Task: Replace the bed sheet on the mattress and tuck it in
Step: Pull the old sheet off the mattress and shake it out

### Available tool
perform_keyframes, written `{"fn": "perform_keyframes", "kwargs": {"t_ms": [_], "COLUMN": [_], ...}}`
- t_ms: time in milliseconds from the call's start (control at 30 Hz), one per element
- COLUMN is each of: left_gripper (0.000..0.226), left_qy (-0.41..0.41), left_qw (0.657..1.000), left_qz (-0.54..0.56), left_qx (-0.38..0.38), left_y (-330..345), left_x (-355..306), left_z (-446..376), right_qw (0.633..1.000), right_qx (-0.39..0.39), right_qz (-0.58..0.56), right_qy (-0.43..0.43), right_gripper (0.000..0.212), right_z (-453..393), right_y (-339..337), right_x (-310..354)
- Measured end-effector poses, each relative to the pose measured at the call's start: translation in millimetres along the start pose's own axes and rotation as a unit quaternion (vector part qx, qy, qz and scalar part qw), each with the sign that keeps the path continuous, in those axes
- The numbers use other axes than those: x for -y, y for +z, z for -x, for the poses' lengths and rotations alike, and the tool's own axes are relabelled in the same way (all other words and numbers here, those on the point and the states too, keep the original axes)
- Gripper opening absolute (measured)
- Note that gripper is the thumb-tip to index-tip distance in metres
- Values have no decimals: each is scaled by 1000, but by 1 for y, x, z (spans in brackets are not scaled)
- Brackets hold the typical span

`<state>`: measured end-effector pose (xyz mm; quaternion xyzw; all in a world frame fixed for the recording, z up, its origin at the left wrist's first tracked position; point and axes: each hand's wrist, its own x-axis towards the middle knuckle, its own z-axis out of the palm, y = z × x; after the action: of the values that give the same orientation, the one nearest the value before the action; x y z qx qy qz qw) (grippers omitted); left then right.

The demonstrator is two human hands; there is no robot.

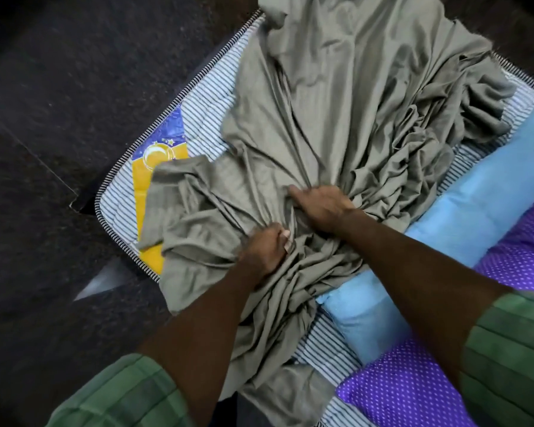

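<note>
Grey-olive bed sheet (pixel 336 112) lies bunched and heavily creased down the middle of the striped mattress (pixel 204 97), running from 12 o'clock at the top of the view down to about 6 o'clock near the person's body. Nothing is spread or tucked. Striped ticking shows bare at 10 o'clock, at 2 o'clock, and again at 5 o'clock below the sheet. A yellow-and-blue printed label (pixel 164 149) on the mattress corner is half covered by a loose flap of sheet at 9 o'clock.

Judgement on progress: early. The sheet is on the mattress but only as a heap; it is not possible to tell whether this one is going on or coming off. Spreading, aligning the corners and tucking the edges all appear left to do.

Grip: both hands sit at the centre of the heap, where the folds converge. Left hand (pixel 265 248) is closed, fingers curled into a fistful of cloth, thumb side up. Right hand (pixel 321 204) lies just beyond it toward 1 o'clock, fingers bent down into the gathered folds and holding them. The two hands are near each other, not touching. Most of the sheet fans away from the grip toward 12 and 2 o'clock; a shorter tail trails back toward 6 o'clock.

Outward: a light blue pillow (pixel 475 204) lies along the sheet's 4 o'clock side, touching it. Purple dotted fabric (pixel 413 396) sits beyond, at 5 o'clock. Dark speckled floor (pixel 59 87) fills 9 o'clock. Green checked sleeves at both lower corners.
</note>
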<state>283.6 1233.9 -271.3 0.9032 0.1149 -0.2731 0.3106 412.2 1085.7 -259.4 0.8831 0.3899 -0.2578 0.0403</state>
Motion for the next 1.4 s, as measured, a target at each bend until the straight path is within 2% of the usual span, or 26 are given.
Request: {"fn": "perform_keyframes", "kwargs": {"t_ms": [67, 100, 167, 233, 300, 333, 433, 533, 600, 667, 700, 767, 867, 933, 1000, 1067, 1200, 1233, 1300, 1367, 1400], "left_gripper": [17, 22, 47, 64, 57, 48, 28, 18, 25, 24, 21, 19, 32, 43, 52, 57, 51, 48, 40, 32, 30], "left_qy": [3, -8, -27, -35, -19, -3, 50, 80, 100, 85, 79, 84, 90, 92, 89, 97, 159, 168, 169, 153, 132], "left_qw": [999, 994, 975, 953, 945, 944, 963, 988, 987, 983, 977, 967, 971, 981, 989, 990, 985, 983, 983, 985, 987], "left_qz": [-37, -72, -144, -213, -257, -271, -234, -132, -117, -103, -99, -108, -101, -66, -61, -79, -65, -68, -62, -42, -46], "left_qx": [-32, -76, -167, -212, -201, -191, -120, -27, -46, -129, -171, -216, -197, -158, -104, -71, -33, -25, -33, -66, -83], "left_y": [0, -1, -9, -15, -21, -22, -28, -28, -26, -25, -24, -23, -17, -14, -12, -11, -10, -10, -9, -9, -9], "left_x": [-9, -13, -17, -12, -3, -2, -4, -15, -23, -31, -34, -40, -53, -66, -78, -82, -78, -76, -74, -75, -75], "left_z": [3, 3, -2, -17, -29, -35, -47, -48, -46, -45, -47, -53, -67, -75, -78, -79, -76, -76, -74, -73, -73], "right_qw": [988, 979, 975, 996, 993, 988, 983, 974, 959, 949, 957, 980, 993, 994, 990, 978, 917, 910, 926, 960, 975], "right_qx": [127, 157, 130, 8, -106, -115, -47, 36, 138, 181, 157, 59, -24, -37, -28, -6, 137, 152, 103, 16, -6], "right_qz": [-73, -123, -170, -81, 53, 105, 175, 196, 151, 88, 68, 63, 93, 88, 90, 97, 96, 96, 112, 107, 75], "right_qy": [39, 53, 63, 35, -4, -10, 16, 105, 197, 243, 236, 180, 73, 56, 102, 187, 361, 374, 346, 257, 207], "right_gripper": [38, 41, 42, 40, 46, 50, 48, 40, 43, 52, 53, 49, 49, 54, 63, 74, 87, 84, 66, 41, 36], "right_z": [3, 3, 0, -7, -18, -23, -33, -30, -20, -13, -12, -10, -8, -9, -13, -14, -11, -10, -11, -14, -16], "right_y": [-4, -8, -20, -30, -35, -35, -39, -43, -44, -46, -47, -48, -39, -32, -29, -36, -58, -60, -60, -54, -50], "right_x": [-1, -5, -13, -23, -35, -44, -58, -60, -65, -73, -76, -80, -86, -91, -102, -111, -127, -129, -128, -119, -110]}}
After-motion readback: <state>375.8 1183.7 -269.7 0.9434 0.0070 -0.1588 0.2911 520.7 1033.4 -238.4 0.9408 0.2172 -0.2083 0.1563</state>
